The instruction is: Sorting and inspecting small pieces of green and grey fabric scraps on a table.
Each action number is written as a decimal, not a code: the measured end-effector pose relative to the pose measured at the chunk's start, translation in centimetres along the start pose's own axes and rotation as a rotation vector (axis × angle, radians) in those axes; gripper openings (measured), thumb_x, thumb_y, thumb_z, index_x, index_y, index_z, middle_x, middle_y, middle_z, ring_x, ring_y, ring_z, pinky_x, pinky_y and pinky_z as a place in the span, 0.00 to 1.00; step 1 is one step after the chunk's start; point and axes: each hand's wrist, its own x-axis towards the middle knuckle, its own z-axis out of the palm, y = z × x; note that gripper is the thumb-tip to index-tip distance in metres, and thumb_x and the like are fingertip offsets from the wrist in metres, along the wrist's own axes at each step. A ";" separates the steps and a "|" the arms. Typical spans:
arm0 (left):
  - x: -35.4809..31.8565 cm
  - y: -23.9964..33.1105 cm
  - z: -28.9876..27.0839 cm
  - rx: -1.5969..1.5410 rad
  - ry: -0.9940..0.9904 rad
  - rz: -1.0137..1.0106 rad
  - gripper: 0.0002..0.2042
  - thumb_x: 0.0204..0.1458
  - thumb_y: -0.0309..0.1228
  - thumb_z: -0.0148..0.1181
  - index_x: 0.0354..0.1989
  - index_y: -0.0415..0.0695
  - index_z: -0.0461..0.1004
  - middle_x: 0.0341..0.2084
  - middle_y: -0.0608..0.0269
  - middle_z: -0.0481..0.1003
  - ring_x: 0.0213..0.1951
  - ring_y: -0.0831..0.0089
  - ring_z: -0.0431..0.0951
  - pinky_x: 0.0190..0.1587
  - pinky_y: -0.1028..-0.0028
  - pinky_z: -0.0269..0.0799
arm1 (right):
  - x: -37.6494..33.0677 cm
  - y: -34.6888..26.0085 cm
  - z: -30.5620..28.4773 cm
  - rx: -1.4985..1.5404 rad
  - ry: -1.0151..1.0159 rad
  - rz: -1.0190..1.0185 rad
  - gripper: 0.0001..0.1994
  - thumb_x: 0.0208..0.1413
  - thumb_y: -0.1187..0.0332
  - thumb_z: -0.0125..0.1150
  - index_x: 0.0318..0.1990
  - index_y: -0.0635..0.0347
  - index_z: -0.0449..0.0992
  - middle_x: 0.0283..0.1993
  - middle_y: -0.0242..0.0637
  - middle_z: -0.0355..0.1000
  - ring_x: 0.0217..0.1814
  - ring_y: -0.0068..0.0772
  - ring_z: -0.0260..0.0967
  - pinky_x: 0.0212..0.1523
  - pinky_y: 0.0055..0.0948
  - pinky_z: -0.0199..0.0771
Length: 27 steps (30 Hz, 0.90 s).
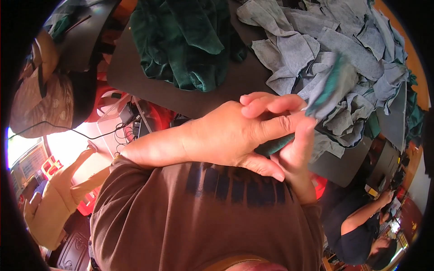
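My left hand (230, 131) reaches across from the left, in front of my chest. Its fingers are bent and close on a small piece of velvet fabric (332, 88), green on one face and grey on the other. The fabric's upper end is smeared by motion. Partly behind the left hand, my right hand (296, 153) pinches the same piece, one finger pointing up at its lower edge. A green part of it shows between the two hands. Beyond them lies a heap of grey-backed fabric pieces (348, 40), with a dark green velvet pile (185, 40) to its left.
The dark table (158, 95) bears both piles. At the left a seated person (45, 99) is partly in view, near cables and a black adapter (129, 113). Another person in dark clothes (352, 226) is at the lower right. A red chair (158, 115) stands under the table's edge.
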 end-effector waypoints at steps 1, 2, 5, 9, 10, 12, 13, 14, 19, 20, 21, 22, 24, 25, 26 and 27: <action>0.0 -0.3 -0.1 -0.146 0.028 0.064 0.48 0.32 0.48 0.71 0.62 0.43 0.54 0.48 0.54 0.65 0.44 0.57 0.70 0.43 0.66 0.69 | 0.0 -0.1 -0.3 0.002 -0.004 0.000 0.30 0.56 0.43 0.46 0.46 0.67 0.63 0.43 0.53 0.69 0.51 0.44 0.64 0.55 0.44 0.61; 0.3 -0.4 0.0 -0.176 0.125 0.181 0.48 0.32 0.44 0.72 0.63 0.44 0.52 0.41 0.56 0.70 0.38 0.61 0.74 0.38 0.70 0.71 | 0.0 -0.3 -0.4 0.118 -0.056 0.045 0.37 0.51 0.37 0.45 0.50 0.68 0.61 0.46 0.52 0.68 0.53 0.44 0.64 0.56 0.42 0.61; 0.1 0.5 -1.5 -0.320 -0.141 0.036 0.48 0.34 0.43 0.72 0.64 0.45 0.51 0.28 0.59 0.75 0.29 0.67 0.77 0.33 0.74 0.72 | 0.3 -1.0 -2.3 0.258 -0.061 0.099 0.55 0.39 0.23 0.35 0.58 0.72 0.54 0.52 0.51 0.65 0.58 0.44 0.61 0.60 0.40 0.56; -0.1 0.3 -1.5 -0.490 -0.278 -0.058 0.47 0.36 0.41 0.72 0.64 0.45 0.50 0.22 0.63 0.74 0.25 0.73 0.76 0.30 0.76 0.71 | 0.8 -1.2 -2.4 0.163 -0.153 -0.024 0.48 0.47 0.29 0.35 0.57 0.71 0.56 0.51 0.51 0.66 0.56 0.45 0.62 0.59 0.40 0.57; -0.3 -0.2 -0.7 -0.489 -0.274 -0.062 0.47 0.36 0.41 0.72 0.64 0.45 0.50 0.22 0.63 0.74 0.25 0.73 0.76 0.30 0.76 0.71 | 0.9 -1.1 -2.3 0.113 -0.148 -0.002 0.43 0.52 0.32 0.34 0.56 0.70 0.59 0.50 0.50 0.67 0.55 0.45 0.63 0.58 0.41 0.58; -0.4 -1.5 0.9 -0.421 -0.080 0.175 0.48 0.39 0.41 0.71 0.66 0.46 0.44 0.26 0.61 0.74 0.28 0.73 0.76 0.32 0.76 0.70 | 1.1 -1.0 -2.2 0.215 -0.149 0.018 0.38 0.56 0.37 0.33 0.54 0.69 0.62 0.47 0.50 0.69 0.54 0.45 0.64 0.57 0.42 0.58; -0.6 -1.5 0.9 -0.419 -0.080 0.174 0.48 0.39 0.41 0.71 0.66 0.46 0.44 0.26 0.61 0.74 0.28 0.73 0.76 0.32 0.76 0.70 | 1.2 -0.9 -2.0 0.318 -0.149 0.039 0.34 0.59 0.42 0.31 0.52 0.68 0.65 0.44 0.50 0.70 0.52 0.45 0.65 0.57 0.43 0.59; -0.6 -0.9 0.4 -0.652 -0.170 0.014 0.46 0.42 0.44 0.67 0.65 0.42 0.44 0.38 0.53 0.70 0.39 0.67 0.73 0.42 0.73 0.67 | 1.1 -0.5 -1.2 0.273 -0.090 0.024 0.30 0.62 0.46 0.28 0.48 0.66 0.68 0.40 0.49 0.71 0.50 0.45 0.66 0.55 0.43 0.60; -1.3 -0.4 1.1 -0.891 -0.189 -0.197 0.44 0.46 0.44 0.63 0.66 0.42 0.41 0.50 0.44 0.66 0.48 0.63 0.71 0.48 0.72 0.66 | 0.2 -0.2 -0.2 0.067 0.017 0.017 0.27 0.62 0.47 0.30 0.46 0.60 0.69 0.36 0.44 0.72 0.51 0.49 0.64 0.51 0.43 0.64; -1.2 -0.2 0.8 -0.877 -0.238 -0.300 0.45 0.44 0.47 0.64 0.66 0.44 0.42 0.46 0.46 0.68 0.45 0.61 0.72 0.45 0.70 0.68 | 0.0 -0.1 0.2 0.039 0.057 0.039 0.26 0.61 0.47 0.31 0.45 0.60 0.69 0.36 0.44 0.72 0.50 0.48 0.65 0.51 0.43 0.64; -1.1 -0.3 1.0 -0.876 -0.237 -0.299 0.45 0.44 0.47 0.64 0.66 0.44 0.42 0.46 0.46 0.68 0.45 0.61 0.72 0.45 0.70 0.68 | -0.1 -0.1 0.3 0.011 0.098 0.060 0.25 0.61 0.47 0.31 0.45 0.60 0.68 0.36 0.45 0.71 0.49 0.47 0.65 0.51 0.42 0.64; -0.8 -0.5 1.3 -0.498 -0.073 -0.099 0.45 0.43 0.48 0.64 0.65 0.44 0.45 0.42 0.48 0.70 0.42 0.58 0.73 0.43 0.68 0.70 | -0.1 0.0 -0.1 0.030 0.026 0.063 0.25 0.61 0.47 0.33 0.43 0.62 0.66 0.38 0.47 0.70 0.48 0.45 0.65 0.52 0.42 0.63; -0.4 -0.5 1.3 0.047 0.089 0.087 0.43 0.39 0.54 0.63 0.60 0.42 0.54 0.36 0.50 0.71 0.36 0.53 0.73 0.39 0.64 0.72 | 0.0 -0.5 0.1 -0.102 0.002 0.112 0.27 0.60 0.45 0.34 0.45 0.63 0.66 0.40 0.48 0.70 0.48 0.43 0.65 0.53 0.40 0.63; -0.4 -0.4 1.2 0.048 0.087 0.088 0.43 0.39 0.54 0.63 0.60 0.42 0.54 0.36 0.50 0.71 0.36 0.53 0.73 0.39 0.64 0.72 | 0.0 -0.7 0.3 -0.234 -0.025 0.162 0.29 0.58 0.44 0.36 0.47 0.65 0.65 0.42 0.49 0.69 0.48 0.42 0.64 0.53 0.39 0.62; -0.4 -0.4 1.1 0.133 0.064 0.040 0.42 0.39 0.55 0.62 0.59 0.41 0.56 0.36 0.50 0.71 0.36 0.54 0.74 0.38 0.64 0.72 | 0.2 -0.1 0.3 -0.147 0.032 0.054 0.20 0.60 0.55 0.45 0.42 0.69 0.68 0.38 0.52 0.71 0.46 0.44 0.68 0.52 0.41 0.65; -0.4 -0.3 1.1 0.218 0.042 -0.009 0.41 0.40 0.55 0.61 0.57 0.41 0.58 0.36 0.51 0.71 0.35 0.54 0.74 0.37 0.64 0.72 | 0.2 -0.4 0.3 -0.149 0.033 0.053 0.20 0.60 0.55 0.45 0.42 0.69 0.68 0.38 0.52 0.71 0.46 0.44 0.68 0.52 0.41 0.65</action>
